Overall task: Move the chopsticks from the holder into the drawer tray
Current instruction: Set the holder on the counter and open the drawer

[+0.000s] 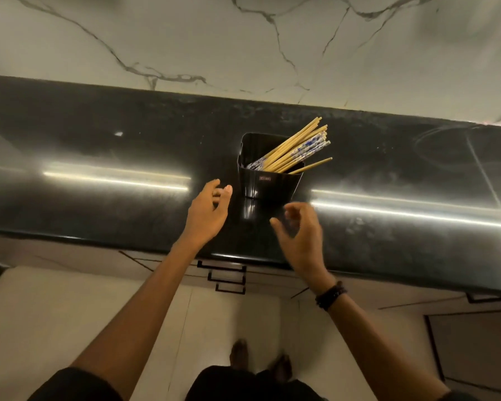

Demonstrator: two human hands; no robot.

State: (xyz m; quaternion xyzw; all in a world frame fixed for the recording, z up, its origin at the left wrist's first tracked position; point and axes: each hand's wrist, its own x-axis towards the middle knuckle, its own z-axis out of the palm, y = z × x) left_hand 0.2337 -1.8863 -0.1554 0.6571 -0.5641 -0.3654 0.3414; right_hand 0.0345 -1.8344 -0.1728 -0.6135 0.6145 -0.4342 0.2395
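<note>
A black holder [268, 183] stands on the dark glossy counter [99, 157]. Several chopsticks [297, 150], plain wooden ones and some with blue-and-white ends, lean out of it toward the upper right. My left hand [207, 215] hovers just left of the holder with its fingers loosely spread, holding nothing. My right hand [300, 235] hovers in front of the holder, a little to its right, fingers loosely curled and empty. Neither hand touches the holder. Below the counter's front edge are stacked drawers with black handles [226, 277], all closed. No tray is in view.
A marble wall [243, 39] rises behind the counter. A faint ring-shaped outline [457, 149] shows on the counter at the right. Another drawer handle [486, 298] sits lower right. My bare feet [258, 360] stand on the pale tiled floor.
</note>
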